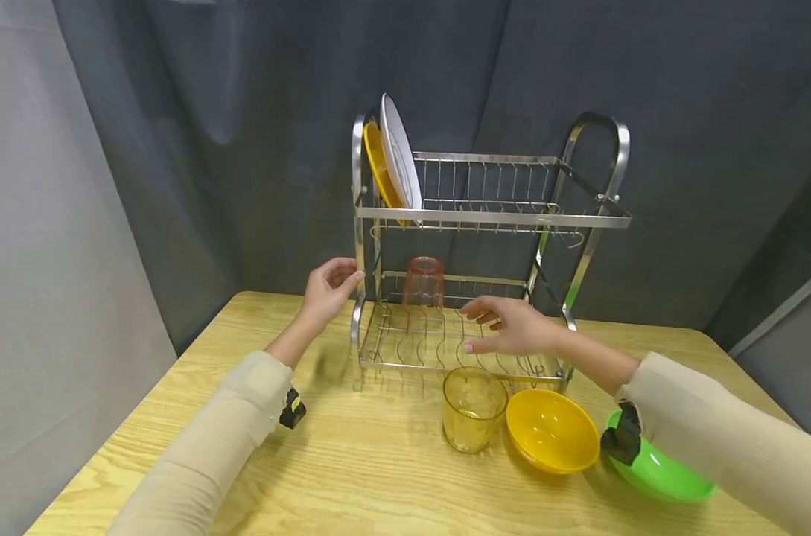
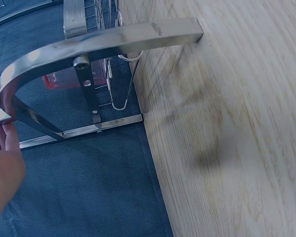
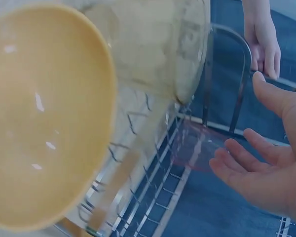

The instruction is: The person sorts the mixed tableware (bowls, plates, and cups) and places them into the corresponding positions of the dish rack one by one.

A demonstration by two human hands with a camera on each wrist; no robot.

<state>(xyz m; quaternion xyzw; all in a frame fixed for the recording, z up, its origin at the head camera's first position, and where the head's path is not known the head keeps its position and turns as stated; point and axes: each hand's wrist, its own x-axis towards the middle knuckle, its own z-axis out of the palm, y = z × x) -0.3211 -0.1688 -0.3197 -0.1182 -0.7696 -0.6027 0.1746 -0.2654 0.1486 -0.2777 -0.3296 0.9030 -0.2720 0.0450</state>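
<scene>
A two-tier metal dish rack [image 1: 492,217] stands on the table. My left hand [image 1: 331,289] grips its left upright, thumb in front; in the left wrist view that hand [image 2: 4,165] shows only at the edge. Over the lower tier my right hand [image 1: 512,326] hovers with fingers parted and nothing in them, as the right wrist view of the hand [image 3: 271,158] confirms. Below it, a yellow transparent glass [image 1: 471,417] stands on the table before the rack. A pinkish-red transparent glass [image 1: 424,286] sits upside down at the lower tier's back left.
To the right of the yellow glass are a yellow bowl [image 1: 552,432] and a green bowl [image 1: 666,473], partly behind my right sleeve. A white plate [image 1: 400,156] and a yellow plate [image 1: 378,160] lean at the upper tier's left end. A dark curtain [image 1: 278,149] hangs behind.
</scene>
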